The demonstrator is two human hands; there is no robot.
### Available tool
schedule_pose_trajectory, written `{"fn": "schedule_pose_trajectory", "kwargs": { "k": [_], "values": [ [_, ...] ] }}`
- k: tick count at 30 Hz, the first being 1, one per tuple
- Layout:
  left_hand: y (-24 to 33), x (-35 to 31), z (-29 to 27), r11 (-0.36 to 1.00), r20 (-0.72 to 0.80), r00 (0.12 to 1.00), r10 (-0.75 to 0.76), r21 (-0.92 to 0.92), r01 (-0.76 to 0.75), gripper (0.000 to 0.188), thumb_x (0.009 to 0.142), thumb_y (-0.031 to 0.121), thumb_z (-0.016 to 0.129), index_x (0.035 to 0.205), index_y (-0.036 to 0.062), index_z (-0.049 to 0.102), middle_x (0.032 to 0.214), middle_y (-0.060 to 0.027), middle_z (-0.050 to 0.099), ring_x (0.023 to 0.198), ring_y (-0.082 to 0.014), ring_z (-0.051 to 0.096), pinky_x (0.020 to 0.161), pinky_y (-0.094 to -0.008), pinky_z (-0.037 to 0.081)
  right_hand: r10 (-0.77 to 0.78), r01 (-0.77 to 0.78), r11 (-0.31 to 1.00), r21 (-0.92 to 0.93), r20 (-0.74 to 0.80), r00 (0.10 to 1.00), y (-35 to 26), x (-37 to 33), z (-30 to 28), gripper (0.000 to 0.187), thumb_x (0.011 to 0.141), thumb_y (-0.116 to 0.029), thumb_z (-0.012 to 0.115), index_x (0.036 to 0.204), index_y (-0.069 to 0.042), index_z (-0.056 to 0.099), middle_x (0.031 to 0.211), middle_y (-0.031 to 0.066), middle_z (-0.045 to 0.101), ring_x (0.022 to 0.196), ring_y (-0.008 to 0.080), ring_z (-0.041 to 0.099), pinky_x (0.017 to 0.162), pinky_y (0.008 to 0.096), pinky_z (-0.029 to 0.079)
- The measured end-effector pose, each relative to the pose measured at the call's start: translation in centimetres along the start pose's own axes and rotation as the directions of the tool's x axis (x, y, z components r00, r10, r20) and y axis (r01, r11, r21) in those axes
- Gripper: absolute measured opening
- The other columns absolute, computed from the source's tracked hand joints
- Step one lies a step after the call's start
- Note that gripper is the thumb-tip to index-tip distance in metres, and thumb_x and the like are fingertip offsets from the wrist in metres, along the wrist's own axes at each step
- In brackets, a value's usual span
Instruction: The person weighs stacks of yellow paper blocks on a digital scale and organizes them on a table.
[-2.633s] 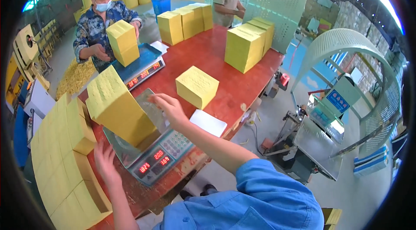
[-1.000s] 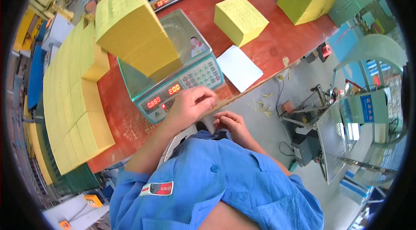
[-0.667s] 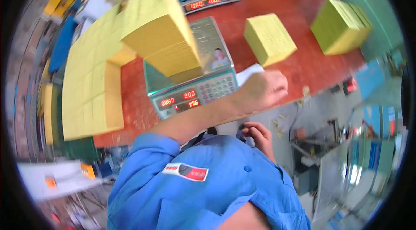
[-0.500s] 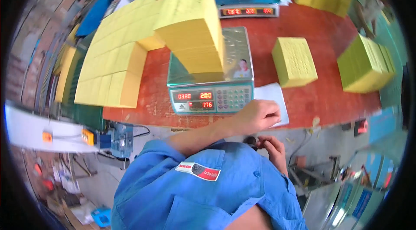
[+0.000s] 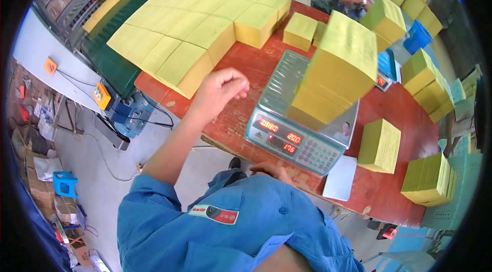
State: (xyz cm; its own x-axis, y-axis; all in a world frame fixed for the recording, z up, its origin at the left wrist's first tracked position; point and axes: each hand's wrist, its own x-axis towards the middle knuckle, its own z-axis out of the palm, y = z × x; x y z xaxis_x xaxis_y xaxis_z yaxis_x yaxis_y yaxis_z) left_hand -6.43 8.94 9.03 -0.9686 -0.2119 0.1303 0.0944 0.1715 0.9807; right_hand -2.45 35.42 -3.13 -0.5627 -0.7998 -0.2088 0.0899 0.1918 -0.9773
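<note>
Your left hand [image 5: 220,92] has swung from over the white paper [image 5: 340,178] to the left of the scale [image 5: 294,141], while the tall yellow stack [image 5: 338,67] still stands on the pan. With nothing bracing that stack, a forearm knock or a jolt to the scale could topple it. Your left fingers are half curled, apparently empty, near the yellow blocks [image 5: 192,21]; your right hand [image 5: 271,170], mostly hidden near your waist, I cannot read.

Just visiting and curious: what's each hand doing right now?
Left hand: fingers loosely closed, nothing visibly held.
Right hand: partly hidden behind the blue shirt; open or closed can't be told.
</note>
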Motion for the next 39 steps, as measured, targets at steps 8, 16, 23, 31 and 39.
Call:
{"fn": "schedule_pose_trajectory", "kwargs": {
  "k": [8, 16, 23, 31, 39],
  "values": [
    [-6.1, 16.7, -8.0, 0.690, 0.144, 0.914, 0.379, 0.614, -0.383, 0.009, 0.086, 0.010, 0.063, 0.089, 0.0019, 0.066, 0.085, -0.0130, 0.065, 0.078, -0.0283, 0.064, 0.070, -0.0352, 0.051, -0.188, 0.136, 0.965, -0.224, -0.232, 0.954, 2.4, 8.5, 5.8, 0.021, 0.088, -0.014, 0.066, 0.104, 0.000, 0.068, 0.094, 0.0177, 0.069, 0.089, 0.0274, 0.068, 0.077, 0.0344, 0.053],
    [-9.9, 29.1, -7.2, 0.271, 0.464, 0.878, 0.116, 0.836, -0.478, 0.025, 0.076, 0.024, 0.070, 0.094, 0.0061, 0.066, 0.096, -0.0159, 0.062, 0.093, -0.0343, 0.061, 0.080, -0.0438, 0.049, -0.337, 0.175, 0.891, -0.420, -0.352, 0.873, 2.6, 9.3, 6.2, 0.022, 0.081, -0.010, 0.064, 0.101, -0.001, 0.068, 0.091, 0.0136, 0.068, 0.082, 0.0266, 0.068, 0.073, 0.0354, 0.054],
    [-11.4, 34.0, 1.5, 0.433, 0.592, 0.736, 0.327, 0.598, -0.674, 0.022, 0.074, 0.021, 0.070, 0.089, 0.0062, 0.065, 0.094, -0.0138, 0.062, 0.090, -0.0336, 0.061, 0.079, -0.0439, 0.049, -0.486, 0.243, 0.758, -0.605, -0.277, 0.829, 3.5, 9.3, 5.9, 0.026, 0.077, -0.009, 0.065, 0.101, 0.000, 0.065, 0.093, 0.0126, 0.066, 0.080, 0.0272, 0.067, 0.067, 0.0363, 0.055],
    [-16.5, 38.9, 8.2, 0.363, 0.598, 0.653, 0.464, 0.545, -0.756, 0.022, 0.069, 0.014, 0.073, 0.088, 0.0078, 0.063, 0.090, -0.0120, 0.059, 0.093, -0.0324, 0.059, 0.078, -0.0438, 0.050, -0.377, 0.180, 0.843, -0.507, -0.319, 0.870, 5.2, 8.6, 6.5, 0.030, 0.073, -0.011, 0.063, 0.102, -0.001, 0.063, 0.092, 0.0132, 0.062, 0.079, 0.0326, 0.065, 0.066, 0.0394, 0.054],
    [-15.4, 40.6, 8.2, 0.425, 0.718, 0.631, 0.293, 0.494, -0.759, 0.014, 0.075, 0.017, 0.067, 0.081, 0.0064, 0.061, 0.086, -0.0117, 0.059, 0.088, -0.0321, 0.060, 0.074, -0.0450, 0.049, -0.406, 0.243, 0.898, -0.366, -0.482, 0.777, 7.5, 8.3, 7.3, 0.031, 0.071, -0.014, 0.064, 0.099, 0.000, 0.062, 0.095, 0.0148, 0.060, 0.080, 0.0347, 0.063, 0.065, 0.0427, 0.052]
  ]
}}
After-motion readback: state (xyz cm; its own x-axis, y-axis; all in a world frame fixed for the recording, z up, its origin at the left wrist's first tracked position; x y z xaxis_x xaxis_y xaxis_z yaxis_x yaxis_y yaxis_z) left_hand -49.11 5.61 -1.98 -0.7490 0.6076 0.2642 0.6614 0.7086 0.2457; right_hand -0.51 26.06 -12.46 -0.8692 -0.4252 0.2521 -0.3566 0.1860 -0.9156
